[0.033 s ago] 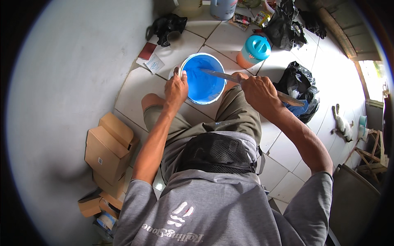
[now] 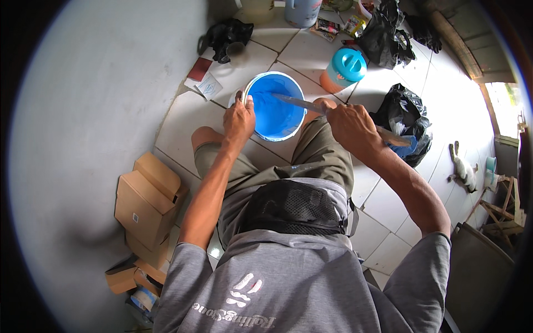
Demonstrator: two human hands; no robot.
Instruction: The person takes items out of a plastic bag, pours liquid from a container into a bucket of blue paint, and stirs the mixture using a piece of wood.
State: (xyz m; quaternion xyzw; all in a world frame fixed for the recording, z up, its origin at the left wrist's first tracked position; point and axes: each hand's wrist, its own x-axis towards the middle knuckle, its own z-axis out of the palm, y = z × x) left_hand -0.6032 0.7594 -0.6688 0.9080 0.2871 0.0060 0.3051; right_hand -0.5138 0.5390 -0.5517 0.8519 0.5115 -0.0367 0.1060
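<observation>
A white bucket [image 2: 277, 137] with blue paint [image 2: 275, 119] inside stands tilted slightly on the floor between my knees. My left hand [image 2: 239, 121] is closed on the bucket's left rim, thumb over the edge. In my right hand [image 2: 353, 126] is a long flat stick [image 2: 305, 104], grey toward the bucket and wooden-brown at its rear end. Its far tip reaches over the right rim into the blue paint, where the very end is hard to make out. The fingers of my right hand are wrapped round it.
A turquoise-lidded jug [image 2: 348, 65] stands right of the bucket. Black plastic bags [image 2: 402, 111] lie further right, near a lying cat [image 2: 465, 169]. Cardboard boxes [image 2: 145, 205] lean by the left wall [image 2: 89, 127]. Sandpaper-like sheets [image 2: 200, 69] and a dark bag [image 2: 226, 38] lie at the far left.
</observation>
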